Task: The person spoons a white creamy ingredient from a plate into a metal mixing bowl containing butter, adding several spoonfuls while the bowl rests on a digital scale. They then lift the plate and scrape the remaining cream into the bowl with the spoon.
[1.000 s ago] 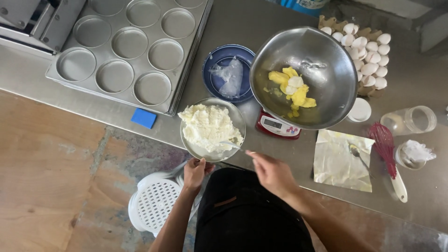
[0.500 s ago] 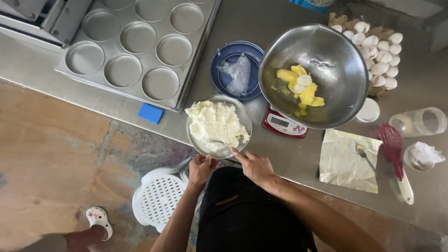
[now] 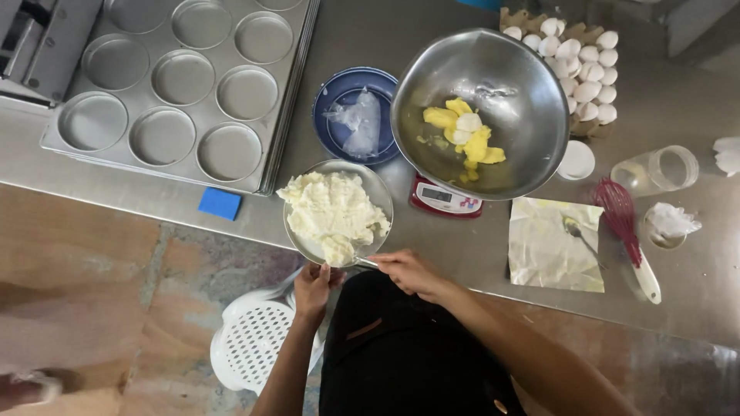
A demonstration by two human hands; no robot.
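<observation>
Crowding small bowl (image 3: 337, 212) w/ both hands: scale (image 3: 445, 199), big bowl (image 3: 479, 112), blue plate (image 3: 353, 114).

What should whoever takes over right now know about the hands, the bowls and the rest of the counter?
Left hand grips the near rim of the small metal bowl, heaped with pale creamy mix.
Right hand holds a thin utensil at that bowl's edge; its tip is hidden.
Large steel bowl sits on the red scale with yellow butter pieces inside.
Muffin tray cups are all unfilled.
Egg tray, red whisk and foil sheet lie to the right.
</observation>
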